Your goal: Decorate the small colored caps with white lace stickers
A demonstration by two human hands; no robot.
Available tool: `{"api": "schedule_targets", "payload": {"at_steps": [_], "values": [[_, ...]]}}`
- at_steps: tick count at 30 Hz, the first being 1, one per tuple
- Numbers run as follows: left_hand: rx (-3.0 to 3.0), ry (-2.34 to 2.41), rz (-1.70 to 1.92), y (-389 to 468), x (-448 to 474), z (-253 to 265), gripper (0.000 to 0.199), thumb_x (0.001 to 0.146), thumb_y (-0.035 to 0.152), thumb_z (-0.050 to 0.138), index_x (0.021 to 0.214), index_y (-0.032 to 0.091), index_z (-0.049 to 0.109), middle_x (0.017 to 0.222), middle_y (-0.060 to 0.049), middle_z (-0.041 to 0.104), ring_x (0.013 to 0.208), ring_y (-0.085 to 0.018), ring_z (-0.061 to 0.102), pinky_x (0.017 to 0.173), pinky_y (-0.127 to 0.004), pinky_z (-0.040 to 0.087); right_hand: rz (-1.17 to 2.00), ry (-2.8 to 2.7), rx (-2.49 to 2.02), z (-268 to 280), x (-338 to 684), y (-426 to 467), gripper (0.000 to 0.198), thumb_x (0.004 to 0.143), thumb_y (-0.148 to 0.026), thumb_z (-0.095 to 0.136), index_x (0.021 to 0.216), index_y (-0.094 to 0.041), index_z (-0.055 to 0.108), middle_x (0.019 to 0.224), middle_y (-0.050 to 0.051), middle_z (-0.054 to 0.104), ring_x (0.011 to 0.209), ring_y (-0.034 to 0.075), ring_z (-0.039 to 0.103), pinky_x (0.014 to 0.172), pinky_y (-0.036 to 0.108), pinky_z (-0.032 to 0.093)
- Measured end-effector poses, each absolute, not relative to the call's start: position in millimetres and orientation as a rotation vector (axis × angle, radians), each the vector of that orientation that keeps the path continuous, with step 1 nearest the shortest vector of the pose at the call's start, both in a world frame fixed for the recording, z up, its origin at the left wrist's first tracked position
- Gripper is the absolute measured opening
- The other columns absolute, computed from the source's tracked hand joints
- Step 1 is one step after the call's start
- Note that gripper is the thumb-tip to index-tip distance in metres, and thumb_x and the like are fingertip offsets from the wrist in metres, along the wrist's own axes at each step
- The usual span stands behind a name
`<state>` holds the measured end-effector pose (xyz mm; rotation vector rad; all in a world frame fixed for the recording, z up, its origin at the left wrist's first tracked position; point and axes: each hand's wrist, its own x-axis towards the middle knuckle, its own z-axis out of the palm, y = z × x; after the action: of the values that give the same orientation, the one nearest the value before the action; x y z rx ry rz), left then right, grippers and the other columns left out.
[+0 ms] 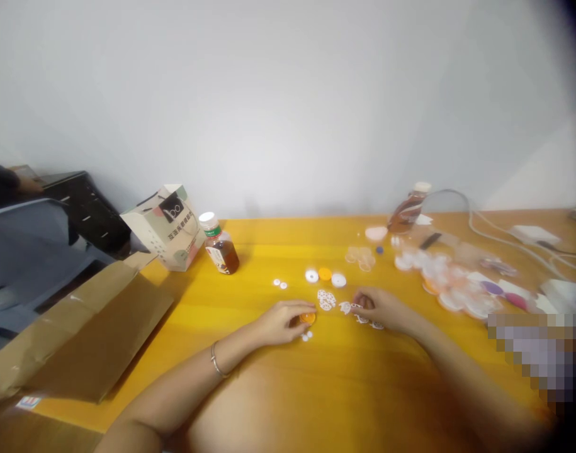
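My left hand [282, 322] pinches an orange disc [308, 318] just below the white lace cutouts [326, 300]; my right hand [379, 308], beside them, grips a white cutout [347, 307]. Probably pairing pieces; next needs careful alignment.

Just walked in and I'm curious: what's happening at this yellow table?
A person sits at a yellow table sorting small round pieces. The left hand pinches a small orange disc; the right hand rests on some white perforated pieces. More white and orange discs lie just beyond the hands, a heap of similar parts sits to the right, and a small bottle stands near a paper bag.
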<state>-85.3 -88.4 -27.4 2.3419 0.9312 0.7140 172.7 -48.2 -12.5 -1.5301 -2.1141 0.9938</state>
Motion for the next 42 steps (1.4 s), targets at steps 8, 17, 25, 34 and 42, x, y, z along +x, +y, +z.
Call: {"api": "schedule_targets", "payload": {"at_steps": [8,17,25,34,42], "values": [[2.340,0.901,0.733,-91,-82,-19,0.030,0.082,0.029,0.046,0.107,0.017,0.055,0.111,-0.007,0.057,0.099,-0.014,0.054,0.087,-0.025,0.042,0.858,-1.744,-1.449,-14,164,-43,0.023,0.065,-0.041,0.062,0.066,-0.019,0.056,0.053,0.000,0.059,0.048,0.013,0.053,0.045,0.023,0.041],[2.728,1.065,0.528,-87,-55,-7,0.023,0.084,0.031,0.042,0.099,0.023,0.058,0.108,-0.003,0.057,0.104,-0.018,0.046,0.087,-0.033,0.030,1.226,-1.011,-1.005,-30,113,-71,0.030,0.065,-0.040,0.067,0.082,-0.020,0.052,0.066,0.000,0.067,0.056,0.014,0.062,0.058,0.026,0.049],[2.800,1.065,0.446,-85,-46,-16,0.022,0.084,0.026,0.040,0.088,0.019,0.060,0.092,-0.004,0.062,0.099,-0.018,0.048,0.082,-0.035,0.028,1.232,-0.867,-0.944,-38,104,-77,0.029,0.062,-0.036,0.070,0.082,-0.021,0.055,0.072,0.001,0.069,0.066,0.016,0.064,0.069,0.030,0.050],[2.385,1.227,0.930,-82,-53,-21,0.015,0.079,0.020,0.051,0.089,0.021,0.062,0.094,-0.003,0.064,0.089,-0.016,0.055,0.091,-0.035,0.025,1.269,-0.802,-0.901,-42,96,-82,0.030,0.062,-0.032,0.071,0.085,-0.021,0.056,0.076,0.001,0.069,0.077,0.019,0.065,0.078,0.036,0.049],[1.781,1.149,1.163,-73,-57,-18,0.013,0.074,0.022,0.056,0.084,0.016,0.061,0.079,-0.004,0.063,0.077,-0.013,0.056,0.074,-0.025,0.041,1.352,-0.800,-0.923,-46,94,-83,0.027,0.063,-0.030,0.070,0.085,-0.021,0.057,0.081,0.003,0.069,0.084,0.021,0.064,0.085,0.039,0.046]]}}
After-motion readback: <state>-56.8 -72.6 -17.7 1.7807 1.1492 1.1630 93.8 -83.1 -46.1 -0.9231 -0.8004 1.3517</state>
